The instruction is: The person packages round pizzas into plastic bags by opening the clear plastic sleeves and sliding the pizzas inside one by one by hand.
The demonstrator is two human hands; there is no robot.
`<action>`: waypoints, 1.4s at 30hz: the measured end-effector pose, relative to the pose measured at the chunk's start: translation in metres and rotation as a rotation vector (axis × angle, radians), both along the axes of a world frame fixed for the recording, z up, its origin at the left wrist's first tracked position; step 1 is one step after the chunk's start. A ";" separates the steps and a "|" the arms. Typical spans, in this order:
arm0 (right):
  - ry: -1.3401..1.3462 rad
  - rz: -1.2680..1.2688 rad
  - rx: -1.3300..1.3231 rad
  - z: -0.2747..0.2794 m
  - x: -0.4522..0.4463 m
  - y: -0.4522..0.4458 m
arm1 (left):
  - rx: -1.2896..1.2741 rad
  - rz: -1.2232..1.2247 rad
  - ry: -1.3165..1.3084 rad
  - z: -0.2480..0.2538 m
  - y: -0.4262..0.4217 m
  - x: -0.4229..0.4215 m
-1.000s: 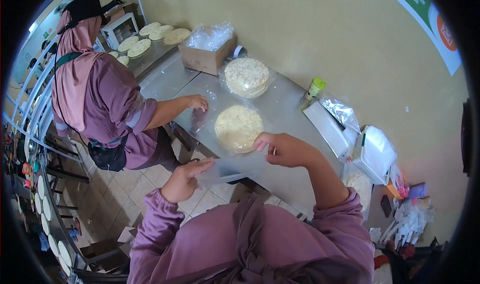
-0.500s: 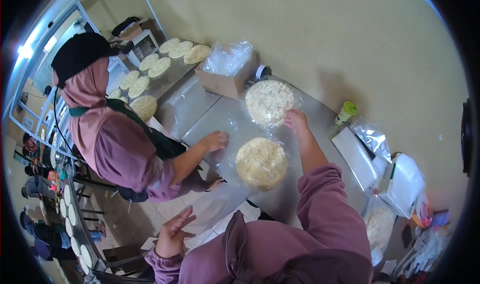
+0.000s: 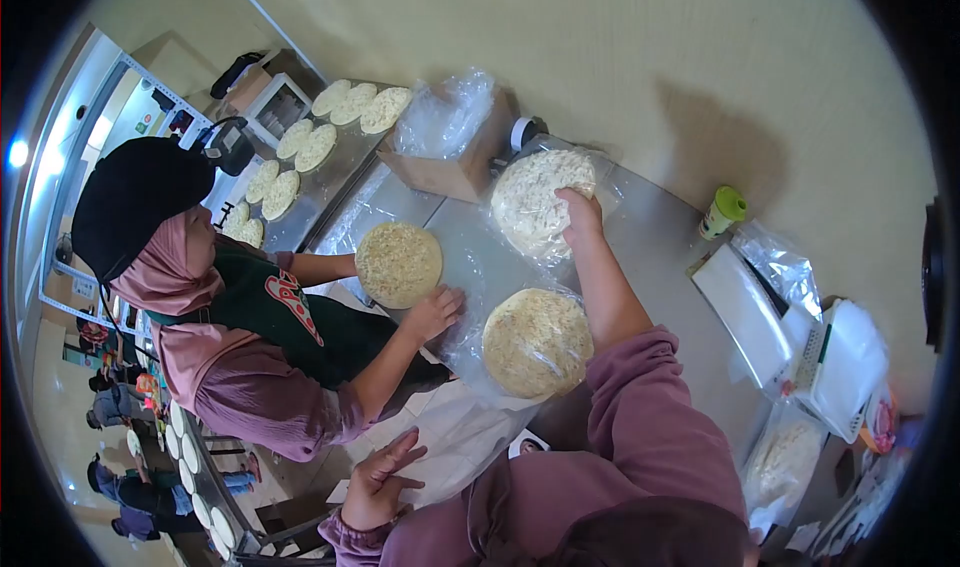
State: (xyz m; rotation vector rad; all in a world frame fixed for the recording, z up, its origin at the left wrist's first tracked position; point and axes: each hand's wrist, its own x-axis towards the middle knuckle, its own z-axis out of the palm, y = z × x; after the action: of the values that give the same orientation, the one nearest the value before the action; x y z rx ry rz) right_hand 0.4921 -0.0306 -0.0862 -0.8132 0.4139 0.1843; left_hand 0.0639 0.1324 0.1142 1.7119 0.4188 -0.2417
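Note:
My right hand [image 3: 582, 217] is closed on the near edge of a pale, cheese-topped pizza base [image 3: 535, 202] in clear plastic, at the far side of the metal table. Closer to me lies another topped pizza base [image 3: 537, 342], also on clear plastic. My left hand [image 3: 382, 482] is low and left, its fingers spread, beside a translucent plastic sheet [image 3: 475, 442] hanging off the table edge. Whether its fingers touch the sheet I cannot tell. A co-worker's hand [image 3: 435, 315] is at the plastic on the table, while their other hand is at a third pizza base [image 3: 398, 265].
A cardboard box of clear bags [image 3: 445, 147] stands at the back. Several topped bases [image 3: 315, 147] lie on the adjoining table. Along the right are a green-lidded cup [image 3: 722, 212], a white tray [image 3: 740, 317] and a bag of pale shreds [image 3: 785, 462]. The co-worker [image 3: 250, 367] stands close on the left.
My right hand has moved from the upper base's edge further onto it. The co-worker has brought a third base over the table, left of the other two. My left hand stays spread.

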 end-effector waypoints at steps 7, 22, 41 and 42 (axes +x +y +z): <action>-0.303 0.253 0.309 0.016 -0.039 -0.071 | -0.022 -0.010 -0.066 -0.008 0.007 -0.004; -0.592 -0.215 0.381 -0.001 -0.363 -0.220 | -0.093 -0.361 -0.357 -0.034 -0.039 0.052; -0.460 -0.391 0.510 -0.012 -0.525 -0.221 | 0.486 -1.164 -0.918 -0.132 -0.241 0.113; -0.461 -0.394 0.525 -0.012 -0.518 -0.196 | 0.480 -1.224 -0.908 -0.130 -0.239 0.112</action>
State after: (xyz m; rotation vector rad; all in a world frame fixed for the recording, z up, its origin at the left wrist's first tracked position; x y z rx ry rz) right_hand -0.0259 -0.2269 -0.0979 -0.2295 0.0722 -0.2545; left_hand 0.1758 -0.1064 -0.0161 2.1300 -1.3743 -0.2014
